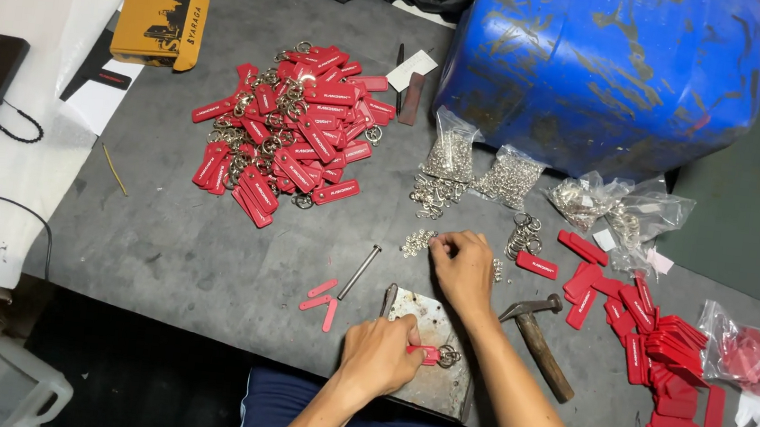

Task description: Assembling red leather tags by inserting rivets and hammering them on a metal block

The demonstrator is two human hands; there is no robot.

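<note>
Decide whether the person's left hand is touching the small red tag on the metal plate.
Touching: the head view shows the left hand with its fingers closed on the small red tag over the metal plate.

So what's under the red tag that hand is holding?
A worn metal plate lies under the red tag, which the left hand pins down, with a key ring at its end. The hand covers most of the tag and plate beneath.

a dark grey worktable (185, 249) under even light, a scuffed blue barrel (606, 68) at its far edge.
</note>
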